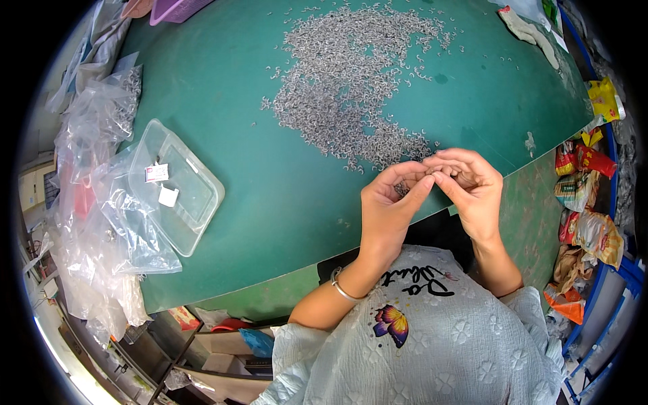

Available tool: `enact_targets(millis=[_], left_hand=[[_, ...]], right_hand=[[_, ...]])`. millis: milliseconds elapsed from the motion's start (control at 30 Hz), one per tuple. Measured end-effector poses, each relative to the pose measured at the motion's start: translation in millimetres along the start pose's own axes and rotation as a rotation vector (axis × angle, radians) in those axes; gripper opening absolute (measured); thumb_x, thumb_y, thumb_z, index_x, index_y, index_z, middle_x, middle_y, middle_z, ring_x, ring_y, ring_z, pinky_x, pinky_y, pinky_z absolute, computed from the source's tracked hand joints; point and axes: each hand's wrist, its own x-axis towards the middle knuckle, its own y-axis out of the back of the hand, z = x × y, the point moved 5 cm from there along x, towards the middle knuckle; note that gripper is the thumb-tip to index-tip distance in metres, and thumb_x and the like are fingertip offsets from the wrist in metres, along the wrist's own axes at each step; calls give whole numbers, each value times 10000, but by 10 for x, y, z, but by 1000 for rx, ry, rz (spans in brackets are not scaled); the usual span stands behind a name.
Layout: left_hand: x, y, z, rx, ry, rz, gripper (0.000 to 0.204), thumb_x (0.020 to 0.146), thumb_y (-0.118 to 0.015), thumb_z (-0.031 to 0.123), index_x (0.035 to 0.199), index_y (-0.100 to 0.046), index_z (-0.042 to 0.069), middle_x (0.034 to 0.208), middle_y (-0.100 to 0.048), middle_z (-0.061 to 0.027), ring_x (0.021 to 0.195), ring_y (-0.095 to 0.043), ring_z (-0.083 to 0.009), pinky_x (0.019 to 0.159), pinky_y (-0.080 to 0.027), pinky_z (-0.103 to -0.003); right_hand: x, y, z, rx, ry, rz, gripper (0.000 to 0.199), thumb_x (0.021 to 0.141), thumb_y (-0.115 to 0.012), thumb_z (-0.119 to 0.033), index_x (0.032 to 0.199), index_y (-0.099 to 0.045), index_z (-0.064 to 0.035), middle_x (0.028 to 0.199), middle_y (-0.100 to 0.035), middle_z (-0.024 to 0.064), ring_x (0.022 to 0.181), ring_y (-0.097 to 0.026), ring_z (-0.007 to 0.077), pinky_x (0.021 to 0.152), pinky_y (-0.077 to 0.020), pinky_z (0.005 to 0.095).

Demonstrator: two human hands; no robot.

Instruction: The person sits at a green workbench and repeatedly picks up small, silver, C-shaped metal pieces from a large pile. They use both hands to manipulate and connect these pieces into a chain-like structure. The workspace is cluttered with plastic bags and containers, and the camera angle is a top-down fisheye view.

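Head view showed the left hand [388, 199] and the right hand [469, 182] brought together at the near edge of the green table [270, 196], fingertips pinched narrowly on what looked like a few small metal pieces [403, 187]; the exact pieces between the fingers were too small to make out. Judging by their look, such parts would be very light, stiff and slippery, best taken one at a time between thumb tip and forefinger tip, since they could easily tangle or drop. Just beyond the hands lay the large loose pile of small metal hooks [351, 81], spread across the table. Well apart to the left sat a clear plastic lid [177, 185] beside crumpled clear bags [101, 202].
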Motion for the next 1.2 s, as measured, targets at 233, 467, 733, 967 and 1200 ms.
enact_targets(millis=[233,467,733,967,1200], left_hand=[[-55,-33,143,147,-165,-23,144,772,-613,-52,913,-629,-27,861,-603,-58,792,-516,-84,699,-418,-196],[-93,-47,141,-1,-59,-82,132,811,-603,7,939,-628,-12,843,-597,-24,675,-466,-40,591,-385,-171],[-155,-82,101,-225,187,-190,150,850,-572,77,948,-608,-31,740,-568,-19,565,-368,-36,496,-289,-189],[-187,-119,131,-284,255,-216,130,868,-547,90,922,-591,-20,721,-551,-20,560,-358,-32,494,-288,-191],[-198,-131,134,-304,278,-226,108,874,-538,94,884,-578,-6,719,-545,-21,565,-359,-30,493,-288,-191]], right_hand=[[-65,-19,-164,-27,124,-3,292,754,-591,121,1036,-540,71,929,-618,147,837,-593,159,769,-482,267],[-107,-12,-225,-18,162,-1,301,725,-609,132,1013,-554,68,911,-617,142,835,-583,166,761,-476,273],[-101,-19,-348,-190,269,-54,261,670,-653,106,919,-609,40,853,-646,113,796,-554,176,700,-444,277],[-105,-40,-432,-230,318,-77,224,650,-666,99,862,-626,38,831,-654,107,798,-556,186,703,-448,285],[-117,-29,-448,-262,302,-79,198,653,-668,95,838,-628,37,818,-657,104,788,-558,189,703,-451,288]])
